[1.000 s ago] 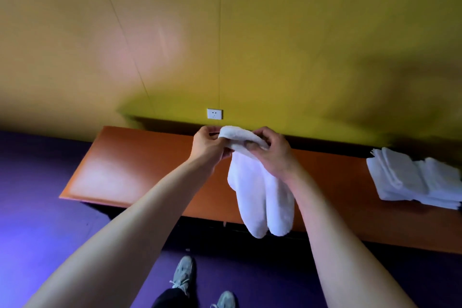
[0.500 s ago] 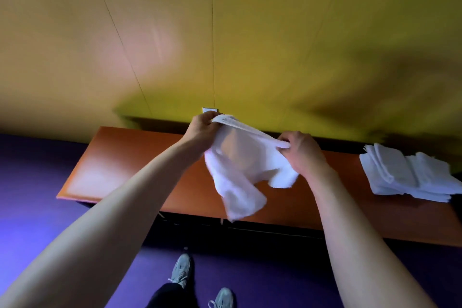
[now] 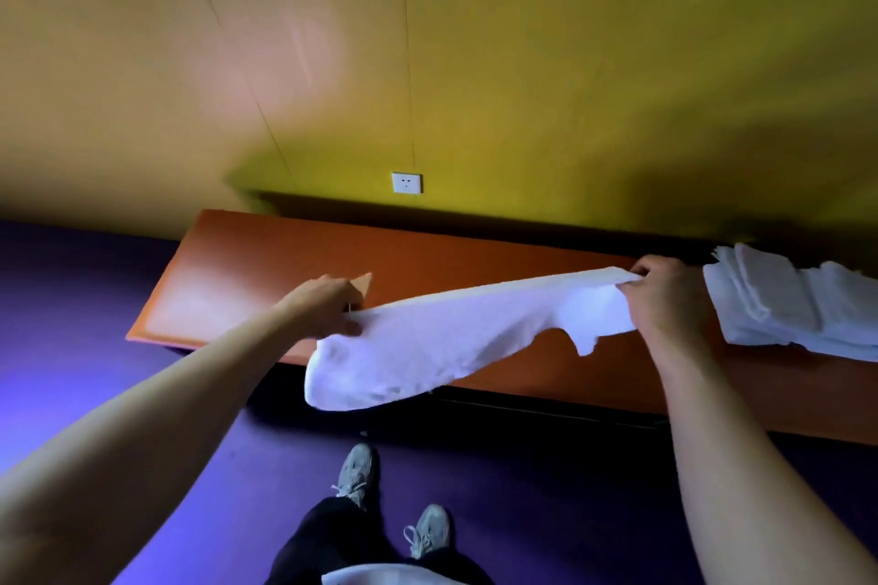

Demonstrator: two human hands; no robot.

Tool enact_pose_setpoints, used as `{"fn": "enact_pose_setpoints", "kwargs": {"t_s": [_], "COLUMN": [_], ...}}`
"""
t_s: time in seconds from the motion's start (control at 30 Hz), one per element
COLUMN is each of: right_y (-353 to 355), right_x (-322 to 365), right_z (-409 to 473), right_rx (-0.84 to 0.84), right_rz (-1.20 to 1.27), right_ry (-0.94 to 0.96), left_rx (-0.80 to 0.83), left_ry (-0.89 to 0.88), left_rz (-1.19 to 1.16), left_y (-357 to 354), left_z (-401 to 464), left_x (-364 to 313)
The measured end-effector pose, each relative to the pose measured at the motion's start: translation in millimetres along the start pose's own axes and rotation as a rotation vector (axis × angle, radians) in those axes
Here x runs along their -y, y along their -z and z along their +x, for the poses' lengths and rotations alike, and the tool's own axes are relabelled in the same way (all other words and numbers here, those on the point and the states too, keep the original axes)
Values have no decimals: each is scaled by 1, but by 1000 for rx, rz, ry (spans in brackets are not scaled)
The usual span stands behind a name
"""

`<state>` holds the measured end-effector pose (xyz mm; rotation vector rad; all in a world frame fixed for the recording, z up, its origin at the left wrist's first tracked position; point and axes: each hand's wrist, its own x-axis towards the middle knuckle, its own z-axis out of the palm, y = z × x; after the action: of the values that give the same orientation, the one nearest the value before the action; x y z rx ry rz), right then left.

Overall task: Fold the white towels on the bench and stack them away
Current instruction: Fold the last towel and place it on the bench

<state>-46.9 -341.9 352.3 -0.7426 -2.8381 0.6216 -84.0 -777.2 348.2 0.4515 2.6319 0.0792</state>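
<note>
presently, head view: one white towel stretched in the air between my two hands, above the front of the bench.
my left hand pinches the towel's left end with curled fingers; my right hand grips the right end, its top edge pulled taut while the lower part sags and bunches below the bench front. risk, as i judge it: the slack lower edge may fold crooked, or a corner may slip from either pinch and drop to the purple floor, because the cloth is unsupported. the bench is smooth orange-brown and set against a yellow wall bearing a white socket. a heap of white towels lies at the bench's right end, just beside my right hand. grey shoes show below.
</note>
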Motion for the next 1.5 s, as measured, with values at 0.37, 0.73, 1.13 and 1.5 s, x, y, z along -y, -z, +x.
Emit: {"fn": "enact_pose_setpoints", "kwargs": {"t_s": [0.37,0.73,1.13,1.5], "right_y": [-24,-44,-192,-349], "right_x": [-56,-99,-106,-160], "right_z": [-19,-11,170,288], "right_rx": [116,240,26,-25], "right_rz": [179,98,241,273], "right_ry": [-122,-109,-282,-480], "left_rx": [-164,-413,-389,-274], "left_ry": [259,487,421,425], "left_rz": [-403,-496,-371,-280], "left_y": [-117,-110,-111,-168], "left_z": [-12,7,246,443], "left_x": [31,52,116,122]}}
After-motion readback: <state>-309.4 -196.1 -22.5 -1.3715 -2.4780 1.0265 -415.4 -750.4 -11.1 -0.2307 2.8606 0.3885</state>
